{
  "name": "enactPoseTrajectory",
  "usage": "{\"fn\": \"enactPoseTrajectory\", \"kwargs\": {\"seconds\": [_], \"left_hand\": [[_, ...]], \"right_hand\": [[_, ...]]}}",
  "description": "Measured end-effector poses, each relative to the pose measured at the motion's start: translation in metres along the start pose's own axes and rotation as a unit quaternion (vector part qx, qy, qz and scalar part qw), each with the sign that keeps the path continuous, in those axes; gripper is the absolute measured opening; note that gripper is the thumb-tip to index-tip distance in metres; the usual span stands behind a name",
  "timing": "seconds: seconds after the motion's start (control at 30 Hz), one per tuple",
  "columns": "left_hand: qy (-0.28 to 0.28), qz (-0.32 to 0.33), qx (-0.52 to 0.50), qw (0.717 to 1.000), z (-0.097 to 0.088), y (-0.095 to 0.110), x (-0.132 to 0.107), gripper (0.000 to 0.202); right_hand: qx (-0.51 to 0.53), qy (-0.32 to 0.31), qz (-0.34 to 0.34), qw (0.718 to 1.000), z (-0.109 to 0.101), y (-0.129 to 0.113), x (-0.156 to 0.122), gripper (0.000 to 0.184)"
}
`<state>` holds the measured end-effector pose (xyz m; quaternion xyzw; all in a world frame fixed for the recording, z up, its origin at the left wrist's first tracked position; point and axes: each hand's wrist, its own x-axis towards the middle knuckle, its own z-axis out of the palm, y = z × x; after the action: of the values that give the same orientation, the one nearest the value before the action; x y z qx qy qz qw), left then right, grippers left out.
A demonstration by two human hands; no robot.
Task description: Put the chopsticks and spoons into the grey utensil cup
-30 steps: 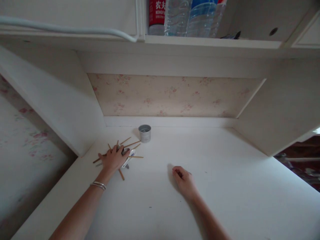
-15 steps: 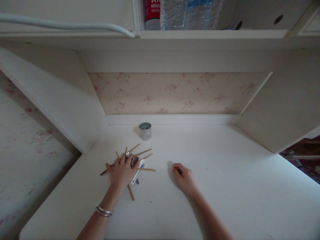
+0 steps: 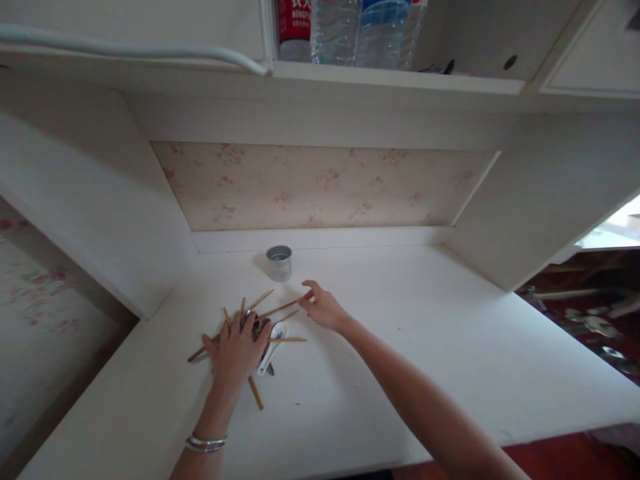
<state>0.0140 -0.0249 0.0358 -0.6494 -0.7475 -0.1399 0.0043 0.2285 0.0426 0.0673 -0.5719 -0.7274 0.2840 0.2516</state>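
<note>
My left hand (image 3: 237, 350) lies spread over a pile of wooden chopsticks and metal spoons (image 3: 260, 327), covering much of it. Chopstick ends stick out all round it, among them a thick one (image 3: 255, 393) pointing towards me. Beside its fingertips a white ceramic spoon (image 3: 270, 353) with a blue pattern lies on the table. My right hand (image 3: 320, 307) is pinched at the far end of a chopstick (image 3: 279, 310), whose other end runs into the pile. Behind the pile stands a small grey metal cup (image 3: 279, 264) with holes in it.
The pile lies on a white tabletop (image 3: 400, 373) enclosed by side panels and a floral back wall (image 3: 320, 187). Overhead, a shelf (image 3: 400, 73) holds plastic bottles (image 3: 335, 33) and a red-labelled bottle (image 3: 295, 23). A white cable (image 3: 125, 50) hangs at upper left.
My right hand has moved forward and left from the bare tabletop to a chopstick's end and pinches it. My left hand stays on the pile. The view has shifted and tilted slightly.
</note>
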Motion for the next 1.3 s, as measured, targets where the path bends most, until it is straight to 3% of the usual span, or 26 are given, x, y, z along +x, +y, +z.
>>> {"fn": "enactPoseTrajectory", "kwargs": {"seconds": [0.1, 0.2, 0.33, 0.5, 0.7, 0.9, 1.13, 1.3], "left_hand": [[0.002, 0.008, -0.016, 1.000, 0.004, 0.001, 0.000, 0.050], [0.008, 0.019, -0.025, 0.999, 0.009, 0.001, -0.001, 0.053], [0.037, 0.027, -0.052, 0.998, 0.012, -0.006, 0.000, 0.048], [0.052, 0.034, -0.124, 0.990, 0.013, -0.019, 0.004, 0.040], [0.056, 0.031, -0.188, 0.980, 0.017, -0.034, 0.008, 0.036], [0.118, 0.049, -0.246, 0.961, 0.022, -0.038, 0.008, 0.035], [0.154, 0.065, -0.277, 0.946, 0.025, -0.038, 0.010, 0.031], [0.158, 0.046, -0.270, 0.949, 0.018, -0.034, 0.009, 0.026]], "right_hand": [[-0.050, -0.018, -0.003, 0.999, 0.003, -0.023, 0.042, 0.063], [-0.101, -0.026, 0.010, 0.994, 0.008, -0.036, 0.075, 0.065], [-0.152, -0.019, 0.016, 0.988, 0.011, -0.043, 0.098, 0.050], [-0.176, 0.030, -0.002, 0.984, 0.004, -0.044, 0.096, 0.027], [-0.150, 0.131, -0.028, 0.980, -0.029, -0.031, 0.060, 0.027], [-0.102, 0.206, -0.024, 0.973, -0.062, 0.002, -0.009, 0.026], [-0.009, 0.216, -0.005, 0.976, -0.059, 0.049, -0.090, 0.027], [-0.005, 0.183, -0.013, 0.983, -0.051, 0.056, -0.121, 0.027]]}}
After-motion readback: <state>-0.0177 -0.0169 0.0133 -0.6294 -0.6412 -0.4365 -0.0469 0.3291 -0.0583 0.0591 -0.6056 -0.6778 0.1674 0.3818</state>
